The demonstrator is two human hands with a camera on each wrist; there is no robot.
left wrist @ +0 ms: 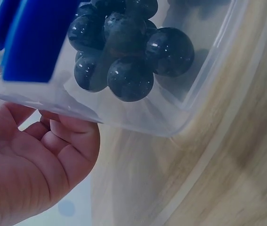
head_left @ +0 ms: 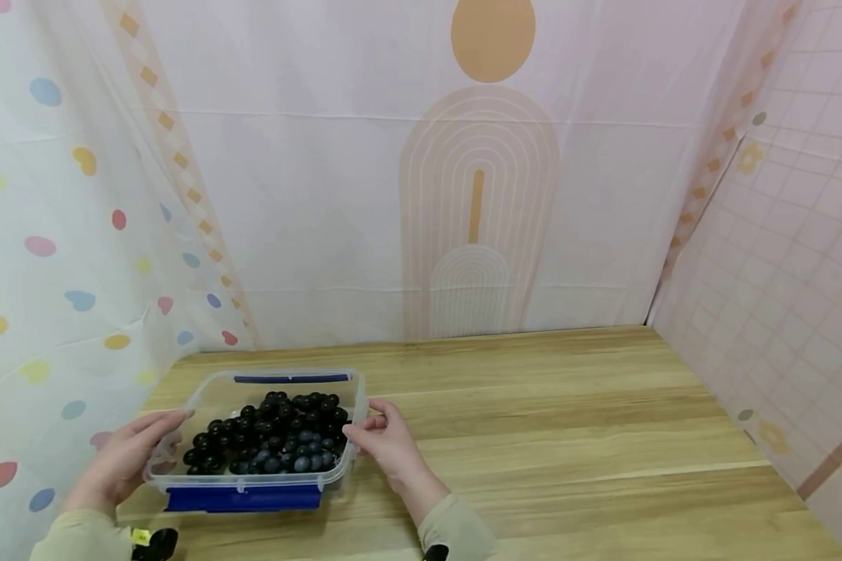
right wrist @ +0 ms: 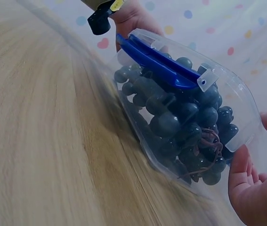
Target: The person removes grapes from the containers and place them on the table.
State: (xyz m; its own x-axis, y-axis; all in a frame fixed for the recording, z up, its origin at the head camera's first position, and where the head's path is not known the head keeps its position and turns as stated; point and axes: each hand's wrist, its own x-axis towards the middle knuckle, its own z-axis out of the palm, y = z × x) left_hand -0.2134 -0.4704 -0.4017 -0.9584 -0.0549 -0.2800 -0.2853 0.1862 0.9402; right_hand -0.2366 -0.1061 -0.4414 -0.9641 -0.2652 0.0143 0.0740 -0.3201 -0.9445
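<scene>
A clear plastic food container (head_left: 214,480) with a blue latch flap (head_left: 245,499) hanging along its front is at the left of the table. Dark grapes (head_left: 284,425) fill much of it, with a thin reddish stem (right wrist: 213,150) among them in the right wrist view. My left hand (head_left: 118,461) grips the container's left side, its curled fingers (left wrist: 79,136) partly behind the wall in the left wrist view. On the opposite side my right hand (head_left: 396,450) pinches the rim, thumb over the top and fingers outside. No lid covers the grapes.
The wooden table (head_left: 568,436) stretches to the right of the container. Patterned cloth hangs behind it (head_left: 323,195) and along both sides, with the dotted left cloth (head_left: 63,374) close to my left hand. A black strap device (head_left: 156,544) is at my left wrist.
</scene>
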